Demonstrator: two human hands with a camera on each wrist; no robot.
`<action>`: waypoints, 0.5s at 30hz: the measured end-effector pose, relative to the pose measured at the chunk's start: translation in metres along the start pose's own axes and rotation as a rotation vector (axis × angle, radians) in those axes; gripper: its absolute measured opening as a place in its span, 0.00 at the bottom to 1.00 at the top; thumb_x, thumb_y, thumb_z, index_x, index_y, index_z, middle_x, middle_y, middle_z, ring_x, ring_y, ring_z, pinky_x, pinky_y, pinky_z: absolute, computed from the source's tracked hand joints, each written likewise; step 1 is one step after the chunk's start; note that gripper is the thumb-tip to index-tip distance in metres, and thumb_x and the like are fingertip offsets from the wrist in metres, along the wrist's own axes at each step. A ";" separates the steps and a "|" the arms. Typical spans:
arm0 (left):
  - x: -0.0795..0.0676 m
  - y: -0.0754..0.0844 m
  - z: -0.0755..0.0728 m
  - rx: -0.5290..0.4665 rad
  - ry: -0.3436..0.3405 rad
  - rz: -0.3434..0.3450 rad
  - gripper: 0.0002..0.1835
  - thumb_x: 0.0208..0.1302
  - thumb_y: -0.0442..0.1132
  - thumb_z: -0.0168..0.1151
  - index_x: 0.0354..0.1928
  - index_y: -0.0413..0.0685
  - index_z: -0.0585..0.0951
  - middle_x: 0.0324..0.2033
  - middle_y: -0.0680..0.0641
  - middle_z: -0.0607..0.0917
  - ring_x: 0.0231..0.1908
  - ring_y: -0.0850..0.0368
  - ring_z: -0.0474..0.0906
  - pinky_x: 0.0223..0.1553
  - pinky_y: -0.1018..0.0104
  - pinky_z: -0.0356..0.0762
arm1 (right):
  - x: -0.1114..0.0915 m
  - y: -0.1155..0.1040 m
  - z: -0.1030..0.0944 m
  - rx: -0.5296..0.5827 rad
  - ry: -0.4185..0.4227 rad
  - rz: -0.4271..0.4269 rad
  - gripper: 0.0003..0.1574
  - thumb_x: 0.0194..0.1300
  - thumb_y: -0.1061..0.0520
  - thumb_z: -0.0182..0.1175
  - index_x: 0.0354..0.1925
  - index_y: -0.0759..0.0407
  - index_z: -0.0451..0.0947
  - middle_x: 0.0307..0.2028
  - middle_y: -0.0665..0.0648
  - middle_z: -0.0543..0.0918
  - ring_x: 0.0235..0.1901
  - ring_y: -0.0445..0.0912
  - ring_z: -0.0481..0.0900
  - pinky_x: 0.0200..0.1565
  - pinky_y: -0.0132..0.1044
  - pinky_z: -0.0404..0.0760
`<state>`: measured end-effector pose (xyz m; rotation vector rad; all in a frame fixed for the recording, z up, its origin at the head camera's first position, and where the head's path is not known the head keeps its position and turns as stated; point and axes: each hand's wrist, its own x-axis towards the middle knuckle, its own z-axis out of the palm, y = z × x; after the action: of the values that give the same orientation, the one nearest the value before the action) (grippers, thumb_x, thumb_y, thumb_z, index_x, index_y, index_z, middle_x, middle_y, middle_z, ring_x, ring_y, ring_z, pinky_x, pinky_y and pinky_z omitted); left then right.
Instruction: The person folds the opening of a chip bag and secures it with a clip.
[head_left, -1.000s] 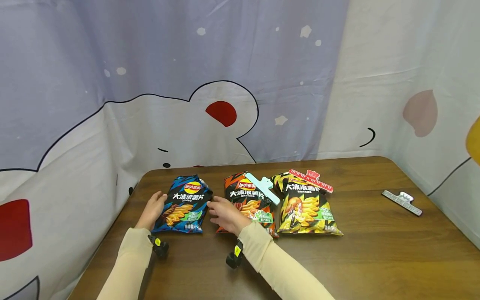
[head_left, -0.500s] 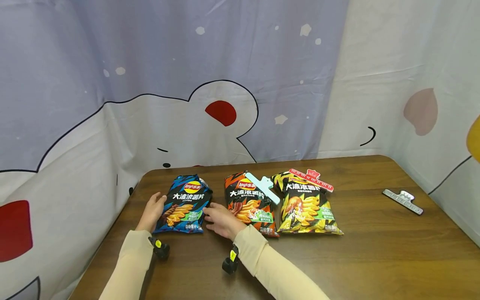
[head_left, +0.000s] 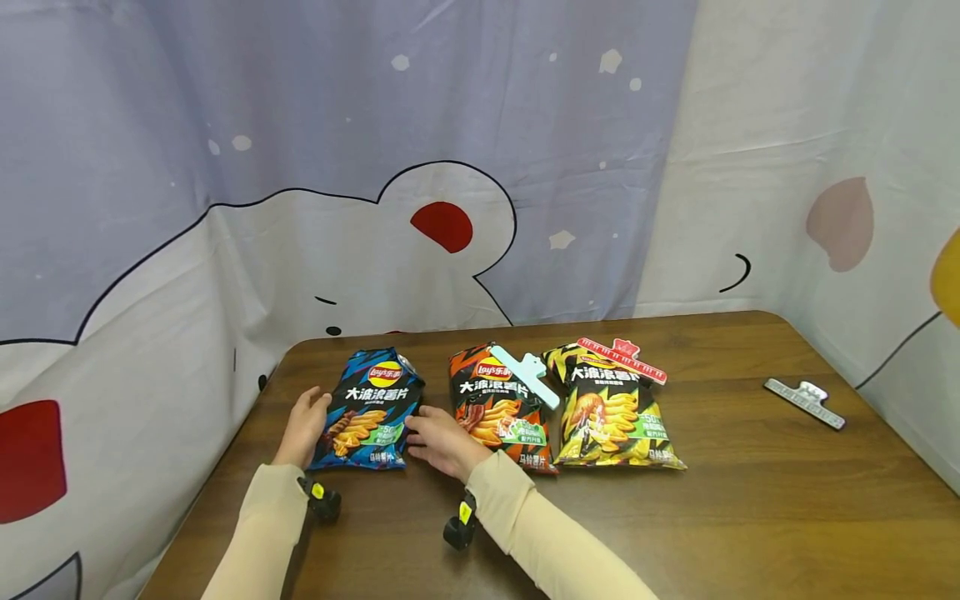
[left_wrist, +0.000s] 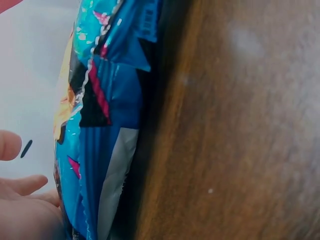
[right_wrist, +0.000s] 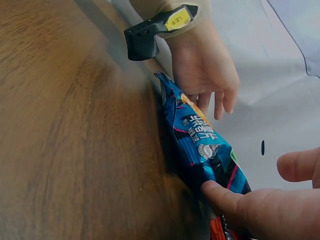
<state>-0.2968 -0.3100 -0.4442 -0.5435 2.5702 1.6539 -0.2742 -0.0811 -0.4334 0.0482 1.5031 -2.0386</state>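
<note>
A blue bag of potato chips [head_left: 375, 404] lies face up at the left of the table, between my two hands. My left hand [head_left: 303, 427] rests along its left edge with fingers extended. On the bag's right side, my right hand [head_left: 444, 442] touches the lower edge; in the right wrist view its thumb [right_wrist: 225, 197] lies against the blue wrapper. Neither hand curls round the bag. Just right of the right hand lies an orange bag of chips [head_left: 495, 412] with a light blue clip [head_left: 525, 375] across its upper part.
Beside the orange bag lies a yellow bag of chips [head_left: 615, 417] with a red clip [head_left: 622, 360] on top. A silver-grey clip [head_left: 806, 402] lies alone at the right of the wooden table [head_left: 750, 517]. A printed curtain [head_left: 555, 167] hangs behind the table.
My right hand has shifted slightly left and nearer to me, along the blue bag's right edge. The left hand and the blue bag have hardly moved.
</note>
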 end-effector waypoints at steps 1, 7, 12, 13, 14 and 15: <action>0.000 0.000 0.000 -0.004 0.004 0.000 0.34 0.77 0.48 0.35 0.75 0.38 0.42 0.73 0.31 0.46 0.72 0.33 0.44 0.70 0.40 0.46 | 0.000 0.000 0.000 -0.006 0.002 -0.002 0.38 0.75 0.61 0.43 0.73 0.73 0.38 0.69 0.76 0.55 0.69 0.68 0.56 0.68 0.59 0.57; -0.003 0.002 0.000 -0.040 0.031 0.017 0.33 0.76 0.46 0.35 0.75 0.37 0.43 0.73 0.30 0.48 0.72 0.33 0.46 0.70 0.41 0.47 | -0.003 0.001 0.000 -0.034 0.002 -0.037 0.38 0.75 0.61 0.43 0.73 0.73 0.40 0.68 0.76 0.56 0.69 0.68 0.56 0.68 0.58 0.57; -0.005 0.004 0.000 -0.040 0.038 0.014 0.33 0.76 0.46 0.35 0.75 0.37 0.43 0.73 0.30 0.48 0.72 0.34 0.47 0.70 0.40 0.48 | -0.005 0.001 0.001 -0.045 0.013 -0.060 0.37 0.74 0.62 0.45 0.73 0.72 0.42 0.67 0.75 0.59 0.67 0.67 0.59 0.68 0.57 0.59; -0.006 0.004 0.000 -0.038 0.036 0.013 0.33 0.76 0.46 0.35 0.75 0.37 0.43 0.73 0.30 0.48 0.72 0.33 0.47 0.70 0.40 0.48 | -0.006 0.001 0.002 -0.047 0.016 -0.063 0.37 0.73 0.62 0.45 0.73 0.71 0.43 0.67 0.75 0.60 0.67 0.66 0.60 0.67 0.57 0.60; -0.007 0.005 0.000 -0.036 0.037 0.010 0.33 0.76 0.46 0.35 0.75 0.37 0.43 0.73 0.30 0.48 0.71 0.33 0.47 0.70 0.40 0.48 | -0.006 0.001 0.002 -0.052 0.018 -0.067 0.37 0.73 0.62 0.45 0.73 0.71 0.43 0.66 0.75 0.61 0.66 0.66 0.61 0.67 0.57 0.61; -0.007 0.005 0.000 -0.036 0.036 0.008 0.33 0.76 0.46 0.35 0.75 0.37 0.43 0.73 0.30 0.48 0.71 0.33 0.47 0.70 0.39 0.48 | -0.006 0.001 0.002 -0.053 0.021 -0.070 0.37 0.73 0.62 0.46 0.73 0.71 0.44 0.65 0.74 0.63 0.65 0.65 0.63 0.66 0.56 0.63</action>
<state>-0.2916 -0.3064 -0.4381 -0.5703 2.5754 1.7121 -0.2679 -0.0803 -0.4312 -0.0047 1.5912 -2.0576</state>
